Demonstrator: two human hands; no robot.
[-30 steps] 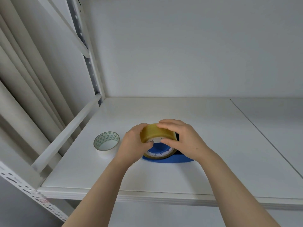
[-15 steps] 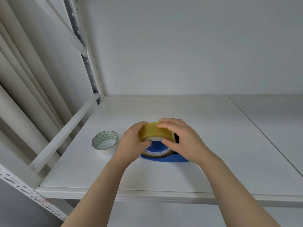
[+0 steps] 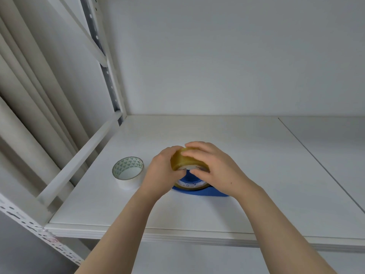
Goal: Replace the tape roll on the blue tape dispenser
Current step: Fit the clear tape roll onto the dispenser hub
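A blue tape dispenser (image 3: 199, 191) lies on the white shelf (image 3: 237, 155), mostly covered by my hands. A yellowish-brown tape roll (image 3: 184, 162) sits tilted on the dispenser's hub, its top leaning toward me. My left hand (image 3: 161, 175) grips the roll's left side. My right hand (image 3: 212, 167) holds its top and right side, fingers curled over the rim and thumb under the near edge. A second roll, the clear tape roll (image 3: 128, 172) with a green triangle-patterned core, lies flat on the shelf to the left, just apart from my left hand.
A white rail (image 3: 79, 161) runs along the shelf's left side, with a perforated metal upright (image 3: 102, 62) at the back corner. Beige curtain folds (image 3: 29, 95) hang beyond it. A seam (image 3: 316, 161) divides the shelf board on the right. The back wall is plain white.
The brown roll has tipped up and forward on the dispenser, its near edge lifted. My right hand's fingers have slid further over its top; both hands stayed on it.
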